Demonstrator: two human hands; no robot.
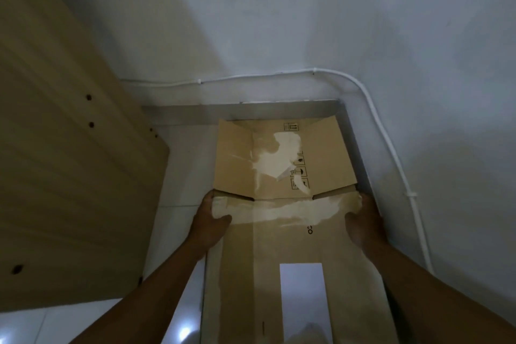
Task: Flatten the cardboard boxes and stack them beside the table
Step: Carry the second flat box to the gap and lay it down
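— Flattened brown cardboard box (282, 232), with torn pale patches where tape came off: who has it?
— Both hands. The left hand (208, 227) clamps its left edge, thumb pressed on top, fingers curled under. The right hand (364, 225) grips the right edge the same way, thumb on the face.
— Where does it lie?
— Low over the glossy white tiled floor (181, 165), its far flaps (279, 159) spread towards the corner; whether they touch the tiles I cannot tell.
— And the room?
— Pale painted walls (307, 8) with a white cable conduit (371, 109) bending along them, a grey skirting strip (195, 113) below, and a tan wooden panel (69, 148) with dark screw holes at the left.
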